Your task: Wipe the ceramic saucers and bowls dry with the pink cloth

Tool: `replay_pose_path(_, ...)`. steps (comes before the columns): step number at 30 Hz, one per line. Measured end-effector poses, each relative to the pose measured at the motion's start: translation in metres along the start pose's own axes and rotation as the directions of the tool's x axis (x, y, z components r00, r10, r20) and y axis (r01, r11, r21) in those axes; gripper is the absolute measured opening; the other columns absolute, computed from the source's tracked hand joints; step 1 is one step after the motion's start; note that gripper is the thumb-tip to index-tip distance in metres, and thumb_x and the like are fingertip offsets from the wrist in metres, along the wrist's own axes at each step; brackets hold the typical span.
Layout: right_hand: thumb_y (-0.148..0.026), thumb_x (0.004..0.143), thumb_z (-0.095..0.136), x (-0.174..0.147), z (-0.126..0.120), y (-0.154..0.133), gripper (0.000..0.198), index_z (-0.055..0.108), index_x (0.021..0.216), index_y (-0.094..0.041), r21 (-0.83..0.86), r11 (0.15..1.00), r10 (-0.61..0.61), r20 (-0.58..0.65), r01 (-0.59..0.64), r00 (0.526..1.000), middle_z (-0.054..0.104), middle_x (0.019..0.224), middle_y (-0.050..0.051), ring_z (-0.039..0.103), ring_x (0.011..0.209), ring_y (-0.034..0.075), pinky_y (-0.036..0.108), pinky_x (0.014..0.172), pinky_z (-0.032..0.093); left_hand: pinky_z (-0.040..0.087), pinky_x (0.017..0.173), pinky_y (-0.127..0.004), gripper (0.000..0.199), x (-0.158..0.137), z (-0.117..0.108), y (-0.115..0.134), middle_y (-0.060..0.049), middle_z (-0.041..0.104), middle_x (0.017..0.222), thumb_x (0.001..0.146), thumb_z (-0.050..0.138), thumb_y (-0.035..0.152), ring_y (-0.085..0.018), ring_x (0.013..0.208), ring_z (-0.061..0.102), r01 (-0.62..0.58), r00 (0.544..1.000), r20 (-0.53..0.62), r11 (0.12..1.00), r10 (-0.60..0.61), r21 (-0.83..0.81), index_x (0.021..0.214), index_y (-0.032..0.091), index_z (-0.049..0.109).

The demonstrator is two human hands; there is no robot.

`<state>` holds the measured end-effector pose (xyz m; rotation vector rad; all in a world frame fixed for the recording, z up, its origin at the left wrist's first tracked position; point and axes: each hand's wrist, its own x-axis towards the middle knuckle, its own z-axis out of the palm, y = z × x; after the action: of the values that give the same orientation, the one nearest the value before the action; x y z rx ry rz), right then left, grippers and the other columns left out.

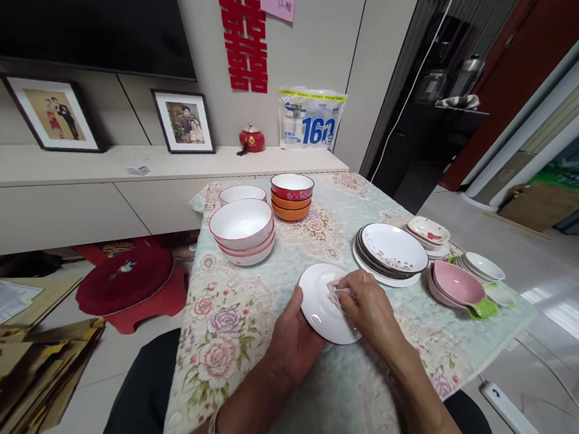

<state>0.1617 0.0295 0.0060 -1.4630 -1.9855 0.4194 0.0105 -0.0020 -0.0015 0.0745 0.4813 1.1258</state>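
Observation:
A small white plate (320, 306) is tilted up above the table's front part. My left hand (294, 338) grips its lower left edge, thumb on the rim and fingers underneath. My right hand (365, 303) pinches a crumpled white tissue (334, 291) and presses it on the plate's upper face. Just beyond the right hand stands a stack of dark-rimmed plates (392, 248), the top one white with a floral pattern. White bowls with red rims (243, 223) are stacked to the left of the plate.
Behind stand orange bowls (290, 209) under a red one (292, 187). Pink leaf-shaped bowls (457, 284), small white bowls (483, 266) and square dishes (427, 231) sit at the right. A floral tablecloth (242, 307) covers the table. A red stool (124, 274) and flattened cardboard (31, 370) lie left.

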Motion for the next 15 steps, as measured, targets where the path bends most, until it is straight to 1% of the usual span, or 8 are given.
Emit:
replay_pose_path(2,-0.015,0.082,0.057,-0.002,-0.003,-0.007,0.012,0.067,0.085,-0.021,0.073,0.997,-0.024,0.085,0.018,0.996,0.064,0.091,0.006,0.060,0.089,0.023,0.035,0.078,0.047,0.044,0.102,-0.041,0.055,-0.001,0.001,0.000,-0.014,0.067,0.127,0.095,0.046,0.048,-0.030,0.122,0.057,0.019,0.999,0.050,1.000,-0.018,-0.025,0.137,0.012,0.052)
replay_pose_path(3,-0.016,0.083,0.059,-0.001,-0.002,-0.011,0.012,0.068,0.087,-0.022,0.121,0.992,-0.038,0.089,0.027,0.995,0.065,0.093,0.005,0.060,0.091,0.022,0.035,0.079,0.047,0.044,0.102,-0.041,0.056,-0.002,0.002,0.000,-0.014,0.067,0.127,0.095,0.045,0.049,-0.030,0.122,0.057,0.026,0.997,0.071,0.999,-0.024,-0.033,0.137,0.012,0.052)
replay_pose_path(4,-0.017,0.083,0.060,-0.001,0.000,-0.013,0.011,0.068,0.090,-0.023,0.160,0.986,-0.045,0.062,0.035,0.997,0.065,0.095,0.005,0.060,0.093,0.022,0.035,0.082,0.047,0.043,0.102,-0.041,0.055,-0.002,0.002,-0.001,-0.013,0.066,0.128,0.095,0.044,0.050,-0.029,0.123,0.057,0.032,0.996,0.090,0.999,-0.029,-0.039,0.136,0.014,0.053)
replay_pose_path(6,-0.020,0.085,0.062,0.003,0.007,-0.016,0.011,0.068,0.094,-0.023,0.185,0.982,-0.032,-0.055,0.041,0.998,0.065,0.099,0.006,0.060,0.098,0.023,0.037,0.087,0.047,0.043,0.103,-0.041,0.054,-0.004,0.004,-0.002,-0.010,0.066,0.129,0.095,0.043,0.050,-0.029,0.122,0.057,0.044,0.993,0.115,0.998,-0.038,-0.050,0.136,0.016,0.054)
replay_pose_path(8,-0.021,0.087,0.061,0.006,0.015,-0.018,0.011,0.067,0.096,-0.022,0.146,0.988,-0.031,-0.164,0.056,0.986,0.064,0.101,0.007,0.058,0.100,0.024,0.040,0.090,0.046,0.042,0.103,-0.041,0.052,-0.005,0.006,-0.003,-0.009,0.064,0.131,0.095,0.044,0.051,-0.029,0.122,0.057,0.055,0.990,0.133,0.997,-0.047,-0.055,0.134,0.019,0.055)
replay_pose_path(9,-0.020,0.088,0.060,0.006,0.017,-0.020,0.012,0.067,0.097,-0.022,0.119,0.990,-0.053,-0.182,0.076,0.982,0.064,0.101,0.008,0.057,0.100,0.025,0.040,0.090,0.045,0.042,0.103,-0.041,0.051,-0.006,0.007,-0.004,-0.008,0.064,0.131,0.095,0.044,0.051,-0.029,0.122,0.057,0.059,0.988,0.143,0.997,-0.050,-0.058,0.133,0.020,0.056)
replay_pose_path(12,-0.015,0.089,0.058,0.005,0.018,-0.032,0.013,0.067,0.095,-0.022,0.060,0.979,-0.187,-0.110,0.194,0.976,0.063,0.100,0.008,0.053,0.099,0.025,0.040,0.089,0.044,0.041,0.104,-0.040,0.046,-0.007,0.007,-0.002,-0.009,0.066,0.125,0.094,0.046,0.049,-0.027,0.122,0.057,0.065,0.985,0.164,0.994,-0.050,-0.084,0.124,0.018,0.062)
replay_pose_path(15,-0.012,0.089,0.058,0.000,0.008,-0.047,0.012,0.066,0.089,-0.021,0.034,0.963,-0.270,0.062,0.268,0.961,0.061,0.095,0.007,0.050,0.095,0.024,0.037,0.084,0.044,0.040,0.105,-0.037,0.045,-0.008,0.005,0.002,-0.011,0.071,0.110,0.093,0.047,0.049,-0.026,0.118,0.059,0.075,0.989,0.135,0.992,-0.061,-0.105,0.110,0.013,0.067)
